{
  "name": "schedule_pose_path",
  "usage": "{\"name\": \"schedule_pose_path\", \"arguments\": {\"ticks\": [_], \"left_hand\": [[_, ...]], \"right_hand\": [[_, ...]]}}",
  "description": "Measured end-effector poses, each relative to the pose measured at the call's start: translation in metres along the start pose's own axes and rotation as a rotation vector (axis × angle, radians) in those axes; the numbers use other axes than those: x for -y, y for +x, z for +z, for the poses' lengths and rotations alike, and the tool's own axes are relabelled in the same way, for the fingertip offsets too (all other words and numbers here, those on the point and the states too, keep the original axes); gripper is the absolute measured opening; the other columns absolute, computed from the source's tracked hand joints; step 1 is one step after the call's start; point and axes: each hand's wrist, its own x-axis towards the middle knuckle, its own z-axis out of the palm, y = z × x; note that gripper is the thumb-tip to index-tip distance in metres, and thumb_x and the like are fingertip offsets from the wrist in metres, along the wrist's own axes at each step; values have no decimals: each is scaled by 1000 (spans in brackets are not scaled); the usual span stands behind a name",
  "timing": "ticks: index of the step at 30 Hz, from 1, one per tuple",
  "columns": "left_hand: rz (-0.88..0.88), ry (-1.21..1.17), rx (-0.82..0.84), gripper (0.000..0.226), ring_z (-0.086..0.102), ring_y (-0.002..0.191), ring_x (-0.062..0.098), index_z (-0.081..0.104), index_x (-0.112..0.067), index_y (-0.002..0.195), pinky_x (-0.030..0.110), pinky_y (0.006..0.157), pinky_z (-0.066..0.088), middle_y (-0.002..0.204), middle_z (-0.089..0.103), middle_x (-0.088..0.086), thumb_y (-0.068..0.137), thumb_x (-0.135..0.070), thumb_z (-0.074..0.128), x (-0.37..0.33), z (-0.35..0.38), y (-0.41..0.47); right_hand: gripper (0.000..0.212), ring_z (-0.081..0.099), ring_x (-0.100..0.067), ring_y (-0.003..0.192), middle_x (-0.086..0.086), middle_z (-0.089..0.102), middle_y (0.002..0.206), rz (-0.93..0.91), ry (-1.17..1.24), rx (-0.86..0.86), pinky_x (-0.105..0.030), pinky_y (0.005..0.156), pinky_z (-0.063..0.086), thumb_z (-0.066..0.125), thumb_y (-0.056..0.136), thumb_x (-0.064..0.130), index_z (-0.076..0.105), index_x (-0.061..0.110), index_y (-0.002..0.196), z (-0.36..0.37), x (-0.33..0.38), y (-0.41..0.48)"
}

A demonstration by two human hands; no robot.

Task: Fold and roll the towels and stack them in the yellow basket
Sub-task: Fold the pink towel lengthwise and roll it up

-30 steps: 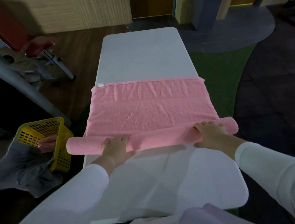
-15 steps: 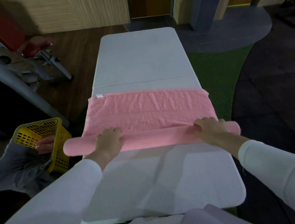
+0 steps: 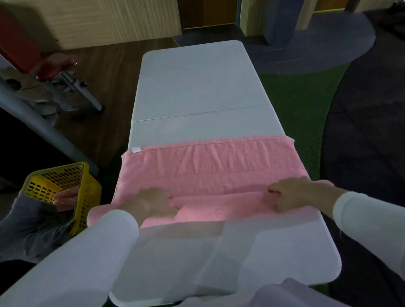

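Note:
A pink towel (image 3: 207,167) lies across the white table (image 3: 198,85), its near part wound into a long roll (image 3: 215,206) that overhangs both table sides. My left hand (image 3: 155,201) lies on top of the roll's left part, fingers reaching over it. My right hand (image 3: 289,193) grips the roll's right part with curled fingers. The yellow basket (image 3: 61,186) is off the table at the left, held by another person's hand (image 3: 65,196).
Another person in a grey sleeve (image 3: 28,225) sits low at the left. A light towel (image 3: 256,301) lies at the table's near edge. A red stool (image 3: 61,67) stands back left. Green mat and dark floor are at the right.
The roll has grown thicker and moved away from me, so less flat towel shows. Both hands moved forward with it; my right fingers now curl round the roll.

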Motion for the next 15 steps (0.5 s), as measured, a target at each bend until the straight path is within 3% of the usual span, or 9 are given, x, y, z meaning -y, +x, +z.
{"name": "schedule_pose_path", "arguments": {"ticks": [2, 4, 6, 9, 10, 13, 15], "left_hand": [[-37, 91, -356, 41, 57, 103, 20, 59, -28, 120, 39, 92, 48, 112, 62, -5, 95, -54, 41, 5, -1, 1], [-68, 57, -592, 37, 55, 111, 21, 55, -26, 124, 38, 94, 44, 120, 61, -2, 100, -46, 36, 4, 7, 4], [-33, -47, -489, 49, 47, 127, 25, 44, -23, 140, 43, 105, 38, 140, 52, 3, 101, -50, 35, 0, 19, 9], [-43, 54, -273, 76, 32, 141, 25, 23, -21, 153, 43, 116, 25, 155, 33, 3, 92, -57, 52, -7, 36, 11], [-59, 87, -281, 77, 34, 139, 25, 24, -22, 152, 43, 115, 27, 153, 35, 2, 90, -53, 58, -7, 39, 12], [-59, 162, -334, 61, 42, 130, 24, 37, -23, 143, 43, 107, 35, 141, 48, 1, 91, -45, 59, -8, 36, 10], [-11, 176, -275, 56, 48, 123, 26, 46, -24, 139, 42, 102, 38, 133, 55, 2, 90, -48, 58, -9, 30, 6]], "right_hand": [[47, 50, -23, 118, 4, 54, 128, 86, -27, -182, -46, 98, 41, 52, 88, 45, 47, 37, 134, -9, -2, -2], [41, 45, -27, 126, -2, 49, 136, 176, 82, -415, -48, 103, 38, 48, 95, 38, 48, 30, 136, -8, -1, 5], [40, 43, -30, 128, -5, 47, 140, 202, 226, -384, -49, 102, 39, 45, 96, 41, 49, 27, 133, -5, 6, 7], [70, 36, -30, 136, -2, 38, 149, 155, 103, -186, -55, 104, 36, 59, 87, 56, 34, 27, 146, 9, 15, 9], [74, 37, -29, 135, -1, 38, 148, 158, 62, -195, -55, 104, 37, 63, 85, 54, 32, 27, 147, 13, 17, 9], [57, 42, -28, 127, 0, 47, 135, 167, 15, -273, -53, 99, 42, 62, 87, 43, 40, 29, 138, 12, 20, 6], [51, 45, -27, 120, 0, 51, 124, 155, -18, -228, -51, 96, 43, 62, 86, 44, 45, 30, 133, 11, 22, 4]]}}
